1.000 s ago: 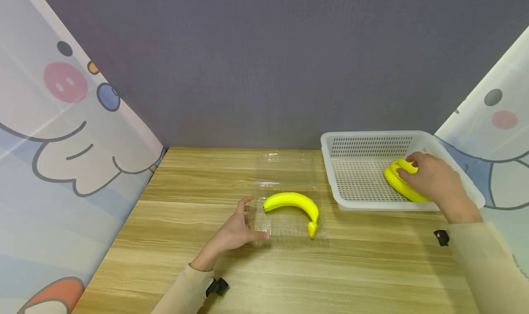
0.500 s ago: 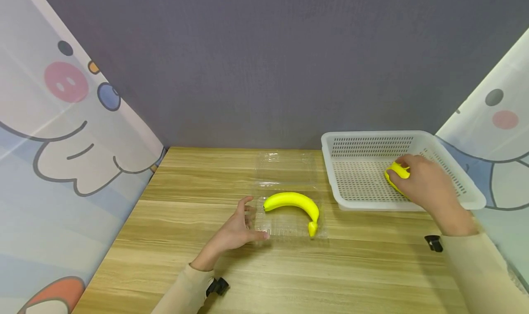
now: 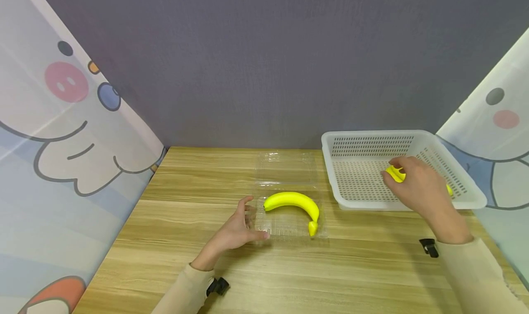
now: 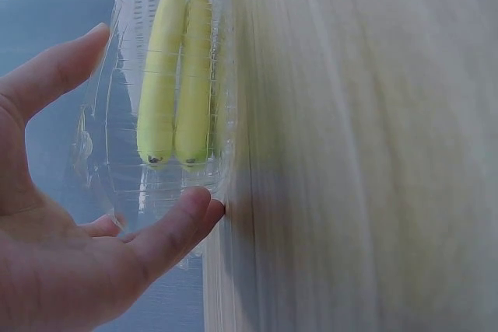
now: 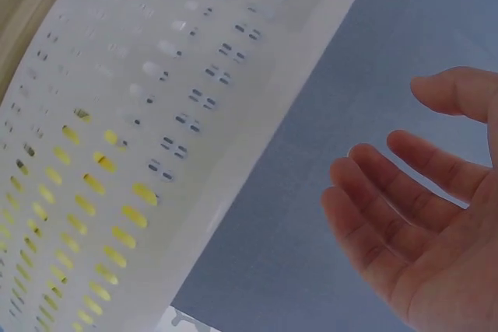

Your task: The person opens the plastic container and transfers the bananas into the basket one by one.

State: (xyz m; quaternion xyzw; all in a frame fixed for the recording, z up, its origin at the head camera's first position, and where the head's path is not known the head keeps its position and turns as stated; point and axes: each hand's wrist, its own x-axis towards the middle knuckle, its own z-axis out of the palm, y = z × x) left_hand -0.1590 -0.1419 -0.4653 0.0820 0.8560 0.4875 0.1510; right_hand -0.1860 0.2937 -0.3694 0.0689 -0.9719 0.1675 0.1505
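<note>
In the head view, a clear plastic clamshell box (image 3: pixel 285 227) lies open on the table, its lid (image 3: pixel 285 167) folded back. A yellow banana bunch (image 3: pixel 291 199) rests in its base; the left wrist view shows banana ends (image 4: pixel 159 83) side by side through the plastic. My left hand (image 3: pixel 235 229) rests at the box's left end, fingers spread, thumb at the near corner. My right hand (image 3: pixel 417 185) is over the white basket (image 3: pixel 355 204), partly covering more bananas (image 3: pixel 396 173). In the right wrist view, that hand (image 5: pixel 428 215) has loosely bent fingers with nothing between them.
The slotted basket stands at the table's back right, against the grey back wall (image 3: pixel 248 75). Printed cartoon curtains (image 3: pixel 37 121) flank both sides. The wooden table (image 3: pixel 297 277) extends in front of the box and basket.
My right hand has shifted left and slightly nearer over the basket, covering more of the bananas there. My left hand, the box and its banana bunch have stayed in place.
</note>
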